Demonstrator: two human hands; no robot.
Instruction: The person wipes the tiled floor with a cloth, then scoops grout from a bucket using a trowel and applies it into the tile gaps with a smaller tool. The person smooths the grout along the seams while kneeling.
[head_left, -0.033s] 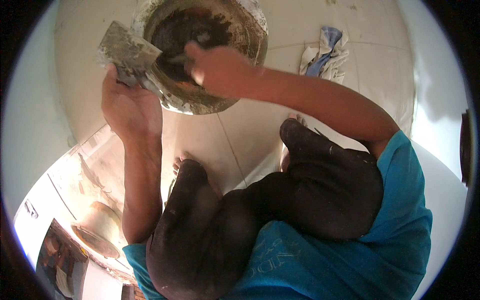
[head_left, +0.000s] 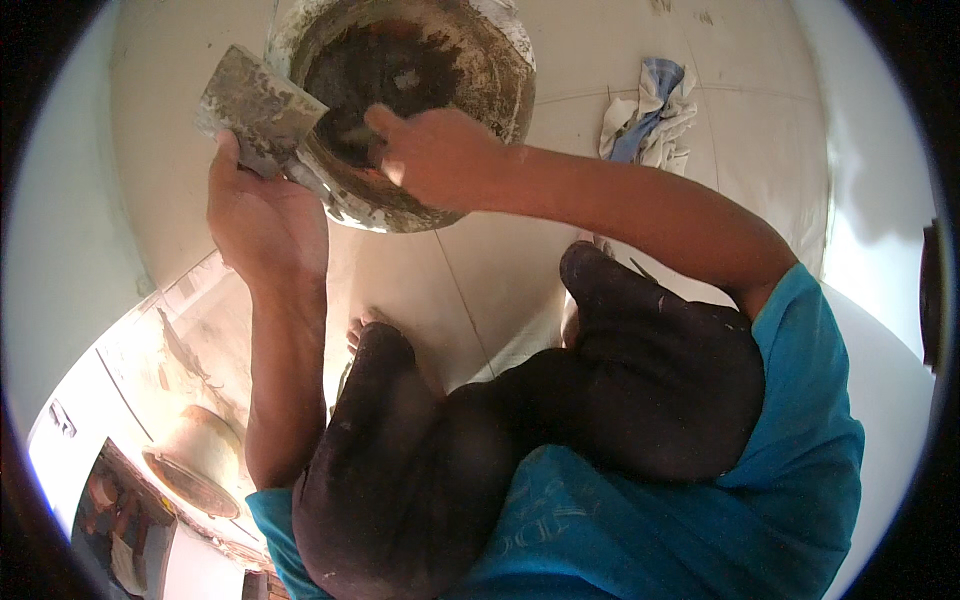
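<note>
My left hand (head_left: 270, 215) holds up a flat rectangular plate (head_left: 262, 100), grey and caked with mortar, at the left rim of a round basin (head_left: 485, 180). The thumb lies at the plate's edge; the other fingers are partly hidden behind it. Dark wet mortar (head_left: 385, 65) covers the inside of the basin, whose walls are crusted with dried material. Over the basin's near part is my right hand (head_left: 445, 155), closed with the index finger pointing left. A dim greyish shape shows beside its fingers, too unclear to name.
A crumpled blue and white cloth (head_left: 650, 115) lies on the tiled floor (head_left: 570, 110) to the right of the basin. At the lower left a pale bucket (head_left: 195, 465) lies on its side. My bent knees and bare feet are close below the basin.
My right hand has shifted slightly down and toward the near rim of the basin. The plate in my left hand stays nearly in place.
</note>
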